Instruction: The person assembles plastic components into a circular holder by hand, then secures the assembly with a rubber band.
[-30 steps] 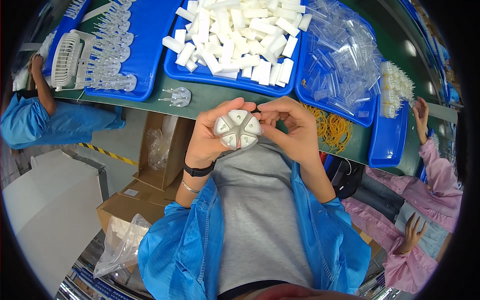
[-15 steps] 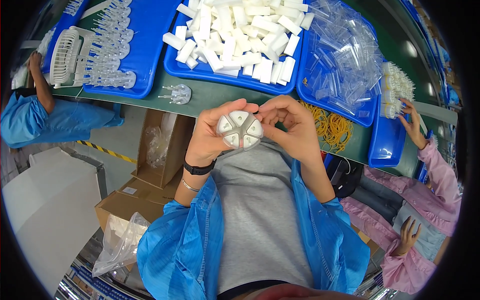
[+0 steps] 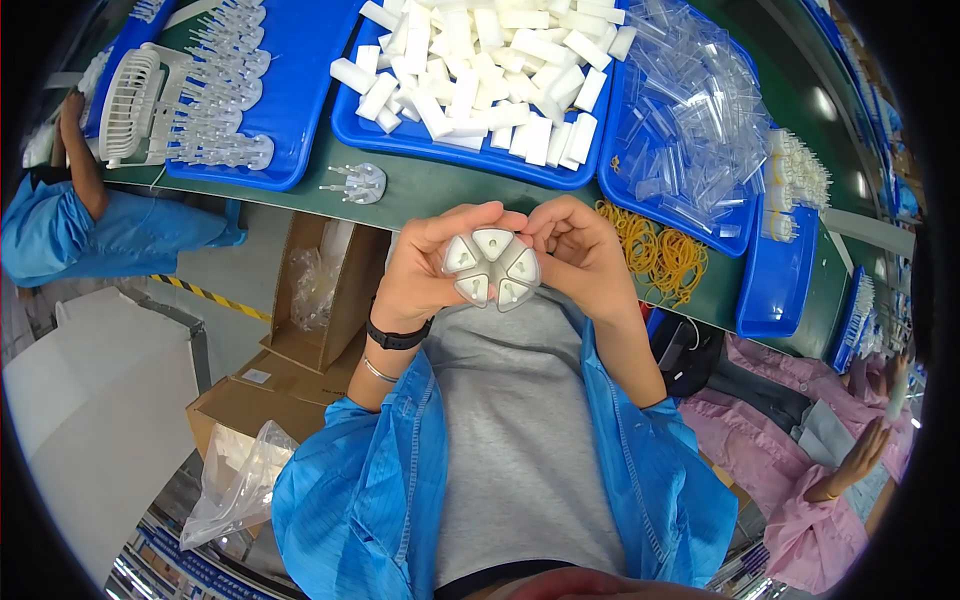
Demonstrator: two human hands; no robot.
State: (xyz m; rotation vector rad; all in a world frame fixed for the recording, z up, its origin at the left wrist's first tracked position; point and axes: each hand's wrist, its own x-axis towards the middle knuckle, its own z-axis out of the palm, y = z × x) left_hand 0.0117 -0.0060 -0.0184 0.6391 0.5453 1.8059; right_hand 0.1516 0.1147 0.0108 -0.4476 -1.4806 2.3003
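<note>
Between my hands, above my lap, is a round clustered part (image 3: pixel 493 243) with several white wedge-shaped segments around a hollow grey-looking centre. Its end face is turned up toward me. My left hand (image 3: pixel 412 272) is closed around its left side, the thumb below and the fingers over the far edge. At its right edge my right hand (image 3: pixel 592 258) pinches it, thumb against the rim and the other fingers curled; the fingertips are partly hidden. Beyond my left hand, a white pronged part (image 3: pixel 360 185) lies on the green bench (image 3: pixel 300 203).
White foam blocks (image 3: pixel 470 90) fill a blue tray; clear plastic sleeves (image 3: pixel 690 120) fill another. Yellow rubber bands (image 3: pixel 655 258) lie nearby. Pronged parts (image 3: pixel 215 115) stand in the left tray. Cardboard boxes (image 3: pixel 290 385) sit below. Co-workers in blue (image 3: pixel 120 235) and pink (image 3: pixel 815 530) flank me.
The round part has turned and shifted slightly right in my hands. On the right, the co-worker in pink has drawn a hand back from the bundled white parts, which now overhang their blue tray.
</note>
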